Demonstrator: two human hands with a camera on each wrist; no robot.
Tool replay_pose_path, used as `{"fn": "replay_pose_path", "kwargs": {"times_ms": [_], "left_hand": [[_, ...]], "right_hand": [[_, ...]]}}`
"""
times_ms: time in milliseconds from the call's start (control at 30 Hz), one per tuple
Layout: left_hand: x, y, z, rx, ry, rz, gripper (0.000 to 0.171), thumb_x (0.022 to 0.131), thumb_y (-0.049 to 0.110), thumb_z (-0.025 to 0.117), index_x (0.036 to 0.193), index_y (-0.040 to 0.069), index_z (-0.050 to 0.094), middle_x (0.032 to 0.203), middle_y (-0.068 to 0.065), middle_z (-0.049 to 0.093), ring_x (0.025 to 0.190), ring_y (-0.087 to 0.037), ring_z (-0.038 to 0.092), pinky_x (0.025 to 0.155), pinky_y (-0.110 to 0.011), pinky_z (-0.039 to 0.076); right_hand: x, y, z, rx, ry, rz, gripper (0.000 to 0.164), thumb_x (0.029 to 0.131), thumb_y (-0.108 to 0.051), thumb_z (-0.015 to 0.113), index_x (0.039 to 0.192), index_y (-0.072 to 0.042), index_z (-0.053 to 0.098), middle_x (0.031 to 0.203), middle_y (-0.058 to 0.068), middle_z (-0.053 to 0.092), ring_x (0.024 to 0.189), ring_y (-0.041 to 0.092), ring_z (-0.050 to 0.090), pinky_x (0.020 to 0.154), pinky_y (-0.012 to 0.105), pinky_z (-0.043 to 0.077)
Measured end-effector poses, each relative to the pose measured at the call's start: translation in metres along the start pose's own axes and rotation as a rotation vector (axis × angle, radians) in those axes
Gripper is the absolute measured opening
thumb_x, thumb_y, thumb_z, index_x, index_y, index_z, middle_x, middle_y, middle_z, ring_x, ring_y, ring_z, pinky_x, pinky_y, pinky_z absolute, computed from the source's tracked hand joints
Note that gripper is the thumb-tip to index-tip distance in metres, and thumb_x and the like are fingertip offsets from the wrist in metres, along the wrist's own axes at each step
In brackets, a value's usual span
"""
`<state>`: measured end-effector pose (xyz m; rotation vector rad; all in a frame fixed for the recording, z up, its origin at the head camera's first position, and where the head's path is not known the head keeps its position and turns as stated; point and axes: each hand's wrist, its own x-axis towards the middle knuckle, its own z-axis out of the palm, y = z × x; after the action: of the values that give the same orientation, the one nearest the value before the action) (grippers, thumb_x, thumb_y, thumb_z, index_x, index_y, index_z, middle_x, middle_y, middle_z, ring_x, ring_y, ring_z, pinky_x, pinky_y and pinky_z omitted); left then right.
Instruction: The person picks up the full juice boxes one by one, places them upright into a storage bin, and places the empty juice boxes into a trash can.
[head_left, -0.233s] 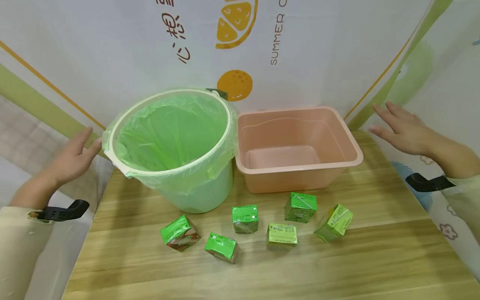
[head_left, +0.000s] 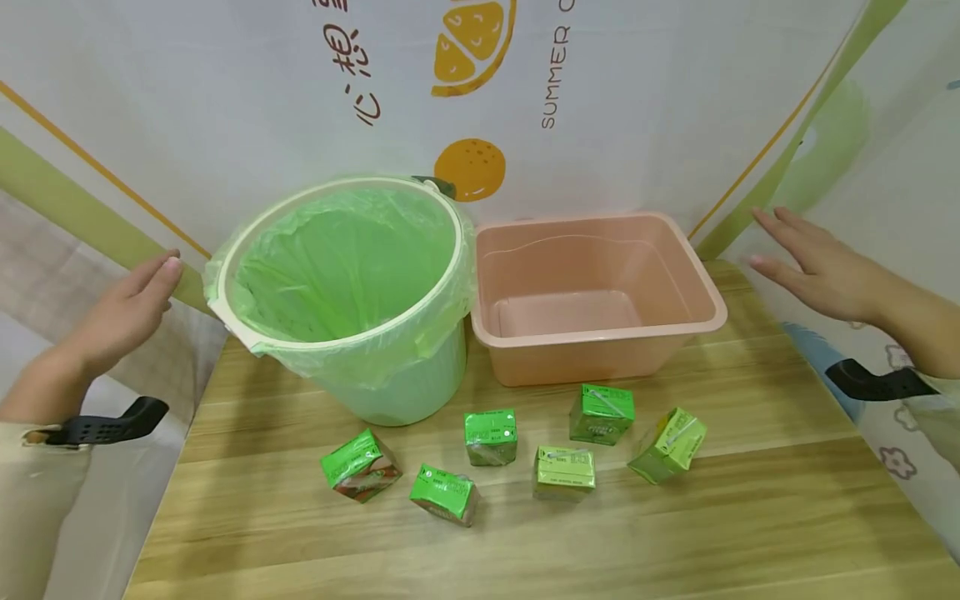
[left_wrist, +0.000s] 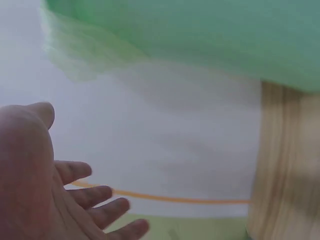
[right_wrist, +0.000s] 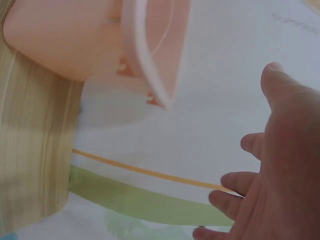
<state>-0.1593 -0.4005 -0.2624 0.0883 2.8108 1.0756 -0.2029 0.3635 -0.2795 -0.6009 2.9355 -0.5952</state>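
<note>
My left hand (head_left: 123,321) is held in the air to the left of a green bucket (head_left: 412,392) lined with a thin green bag, not touching it. My right hand (head_left: 832,271), fingers extended, hovers to the right of a pink plastic tub (head_left: 600,340). Both hands hold nothing; the wrist views show their fingers spread apart. In front of the containers stand several small drink cartons: a green and brown carton (head_left: 362,465), another green carton (head_left: 444,495), dark green cartons (head_left: 490,437) (head_left: 602,414), and yellow-green cartons (head_left: 564,473) (head_left: 667,446). Straws show on some.
A wooden table (head_left: 525,558) bears the bucket, tub and cartons. Behind it hangs a white printed cloth (head_left: 637,100) with orange fruit and lettering. Bucket and tub stand side by side at the table's back. A black strap (head_left: 112,425) is on each wrist.
My left hand has shifted slightly left and turned a little. My right hand has drifted slightly to the right. Bucket, tub and cartons stay where they were.
</note>
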Motion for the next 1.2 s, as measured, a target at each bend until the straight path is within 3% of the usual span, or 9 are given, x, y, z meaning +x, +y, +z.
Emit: {"fn": "replay_pose_path", "kwargs": {"times_ms": [67,133,267,400,533,600,767,1000,1200], "left_hand": [[-0.002,0.002,-0.002,-0.029,-0.025,-0.011,0.061,0.102,0.045,0.015,0.151,0.013,-0.004,0.153,-0.026,0.0,0.13,-0.054,0.017,0.105,-0.063,0.017],[-0.004,0.003,-0.003,-0.04,-0.046,0.016,0.059,0.102,0.045,0.014,0.151,0.016,-0.001,0.154,-0.02,0.007,0.133,-0.037,0.029,0.108,-0.041,0.03],[-0.006,0.008,-0.001,-0.052,-0.044,0.078,0.057,0.102,0.044,0.015,0.15,0.012,0.013,0.145,-0.008,0.03,0.115,0.001,0.046,0.079,-0.011,0.045],[-0.007,0.017,0.001,-0.274,-0.049,0.032,0.056,0.101,0.047,0.019,0.143,0.01,0.023,0.123,0.003,0.045,0.1,0.002,0.055,0.076,-0.022,0.053],[-0.006,0.022,0.004,-0.605,-0.097,0.01,0.041,0.102,0.042,0.027,0.13,0.013,0.034,0.113,0.008,0.056,0.096,-0.008,0.061,0.074,-0.029,0.055],[-0.005,0.026,0.007,-0.71,-0.132,0.008,0.036,0.103,0.038,0.028,0.125,0.012,0.04,0.112,0.005,0.06,0.096,-0.012,0.062,0.074,-0.033,0.056],[-0.003,0.035,0.015,-0.833,-0.241,0.035,0.033,0.104,0.025,0.029,0.118,0.008,0.054,0.111,-0.003,0.062,0.098,-0.019,0.063,0.078,-0.039,0.055],[-0.003,0.039,0.023,-0.911,-0.396,0.107,0.036,0.104,0.01,0.027,0.117,0.003,0.059,0.107,-0.006,0.064,0.098,-0.02,0.063,0.082,-0.039,0.054],[-0.006,0.034,0.027,-0.908,-0.418,0.078,0.031,0.102,0.004,0.029,0.12,0.006,0.055,0.105,-0.007,0.066,0.096,-0.02,0.065,0.081,-0.038,0.054]], "right_hand": [[-0.006,-0.003,0.0,0.018,0.01,-0.027,0.062,0.103,-0.026,0.036,0.151,-0.018,-0.002,0.155,0.016,-0.008,0.139,0.042,-0.009,0.106,0.065,-0.005],[-0.012,-0.006,0.0,0.034,0.014,-0.036,0.061,0.103,-0.024,0.036,0.151,-0.019,0.0,0.155,0.015,-0.004,0.14,0.041,-0.006,0.107,0.064,-0.004],[-0.022,-0.012,0.001,0.041,0.022,-0.002,0.058,0.103,-0.024,0.037,0.151,-0.021,0.005,0.155,0.016,0.005,0.138,0.046,0.005,0.104,0.067,0.005],[-0.033,-0.014,0.004,0.019,0.038,0.027,0.054,0.103,-0.024,0.037,0.151,-0.023,0.013,0.153,0.014,0.019,0.133,0.045,0.026,0.106,0.058,0.022],[-0.047,-0.012,0.011,-0.007,0.101,0.015,0.05,0.102,-0.021,0.04,0.148,-0.03,0.023,0.146,0.006,0.037,0.129,0.006,0.036,0.096,0.01,0.029],[-0.054,-0.011,0.016,-0.008,0.15,-0.014,0.048,0.102,-0.018,0.042,0.146,-0.029,0.03,0.14,-0.009,0.042,0.12,-0.013,0.034,0.082,-0.001,0.025],[-0.072,-0.012,0.028,0.027,0.216,-0.093,0.043,0.1,-0.007,0.042,0.141,-0.021,0.043,0.123,-0.034,0.043,0.106,-0.022,0.035,0.077,-0.003,0.026],[-0.086,-0.015,0.045,0.221,0.118,-0.174,0.043,0.099,0.004,0.033,0.14,-0.007,0.041,0.129,-0.016,0.052,0.113,-0.009,0.044,0.086,0.004,0.03],[-0.093,-0.014,0.062,0.348,0.022,-0.178,0.041,0.102,0.0,0.028,0.142,-0.005,0.038,0.133,-0.003,0.053,0.116,-0.002,0.046,0.088,0.006,0.032]]}}
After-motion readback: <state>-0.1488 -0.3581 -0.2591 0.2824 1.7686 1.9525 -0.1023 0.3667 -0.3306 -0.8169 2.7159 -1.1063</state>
